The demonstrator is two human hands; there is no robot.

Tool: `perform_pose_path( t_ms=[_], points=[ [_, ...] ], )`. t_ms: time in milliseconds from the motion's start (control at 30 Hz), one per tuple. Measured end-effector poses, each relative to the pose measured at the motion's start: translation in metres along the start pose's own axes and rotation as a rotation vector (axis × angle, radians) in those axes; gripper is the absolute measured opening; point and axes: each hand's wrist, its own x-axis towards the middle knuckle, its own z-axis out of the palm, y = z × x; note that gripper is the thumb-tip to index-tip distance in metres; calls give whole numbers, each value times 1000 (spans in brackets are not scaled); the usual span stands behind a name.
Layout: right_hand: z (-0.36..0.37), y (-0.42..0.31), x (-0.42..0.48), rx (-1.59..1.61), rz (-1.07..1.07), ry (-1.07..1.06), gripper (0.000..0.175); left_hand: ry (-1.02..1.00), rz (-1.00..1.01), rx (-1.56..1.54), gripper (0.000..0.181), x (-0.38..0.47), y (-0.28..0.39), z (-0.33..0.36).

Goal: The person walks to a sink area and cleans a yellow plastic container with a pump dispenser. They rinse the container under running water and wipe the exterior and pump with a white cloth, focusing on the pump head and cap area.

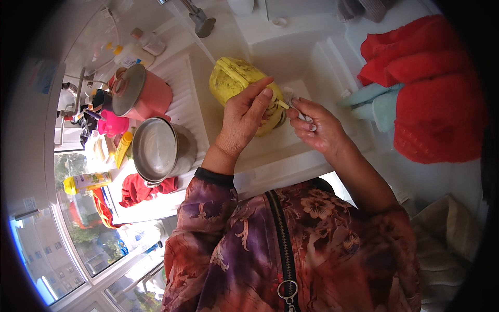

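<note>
A yellow plastic jug with dark smudges (230, 80) lies tilted in the white sink basin (269, 150). My left hand (248, 113) is on the jug near its neck, fingers curled around the far side. My right hand (317, 124) pinches a small crumpled whitish cloth or tissue (302, 111) beside the neck. A small yellow strip (282, 104) sticks out between the hands; whether it is part of the jug cannot be told. The tap (202, 23) is beyond the jug, with a thin pale line, perhaps water, running down to the left of it.
On the ribbed drainboard (185, 87) at left are a pink pot (156, 95) with a lid and a metal pot (156, 150). Pump bottle (134, 55), yellow tube (123, 148) and red cloth (146, 189) lie around them. Red towel (436, 93) and pale green cloth (384, 107) are at right.
</note>
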Motion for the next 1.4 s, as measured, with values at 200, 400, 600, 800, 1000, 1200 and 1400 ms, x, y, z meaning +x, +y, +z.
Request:
perform_pose_path(
  t_ms=[200, 400, 600, 800, 1000, 1200, 1400],
  points=[
    [4, 9, 4, 31, 18, -71, 22, 44, -25, -156, 27, 7, -3, 10],
    [25, 9, -8, 14, -39, 48, 27, 97, -9, -149, 27, 5, -8, 14],
    [25, -4, -36, -272, -188, 6, 27, 149, 62, -35, 28, 4, -20, 8],
    [-5, -18, 19, -760, -343, 364, 33, 305, 448, 273, 28, -6, -29, -1],
    [-16, 36, 91, -1313, -1098, 222, 34, 382, 690, 789, 32, 22, -25, -27],
    [5, -4, 111, -763, -227, 117, 31, 290, 603, 795, 15, 47, -43, -32],
    [-12, 41, 97, -984, -732, -71, 41, 249, 640, 699, 14, 42, -49, -37]
  ],
)
